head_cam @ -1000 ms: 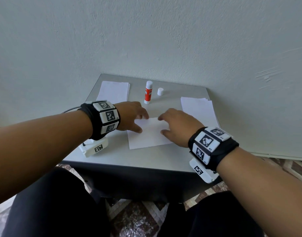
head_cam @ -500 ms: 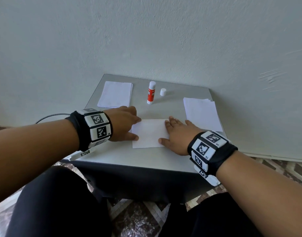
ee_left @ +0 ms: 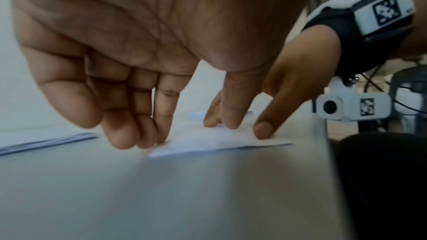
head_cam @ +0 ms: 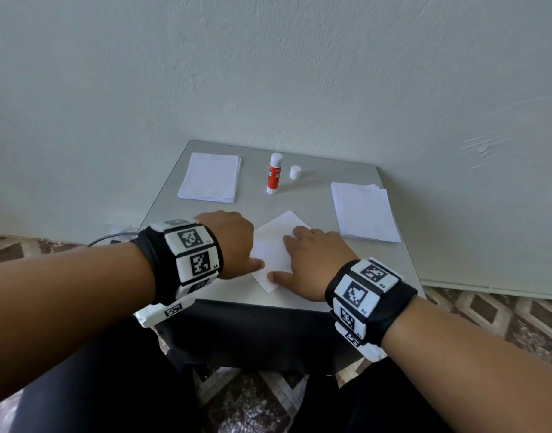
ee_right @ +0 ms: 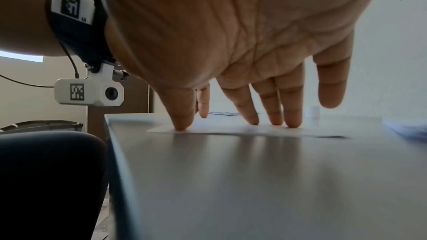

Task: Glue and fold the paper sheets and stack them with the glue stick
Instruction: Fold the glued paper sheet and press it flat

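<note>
A folded white paper sheet [head_cam: 273,245] lies skewed on the grey table [head_cam: 306,201], one corner pointing away from me. My left hand [head_cam: 234,242] rests its fingertips on the sheet's left edge [ee_left: 208,140]. My right hand [head_cam: 312,260] presses thumb and straight fingers [ee_right: 272,121] flat on the sheet [ee_right: 231,130]. Neither hand curls round anything. The red and white glue stick [head_cam: 274,173] stands upright at the back, uncapped, with its white cap [head_cam: 295,172] just to its right.
A stack of white sheets [head_cam: 210,178] lies at the back left. Another stack [head_cam: 363,210] lies along the right edge, close to my right hand. The table's front edge [head_cam: 268,303] runs just under my wrists; a wall stands behind the table.
The folded sheet has turned from square-on to diagonal under both hands. My hands have drawn closer together and nearer the front edge.
</note>
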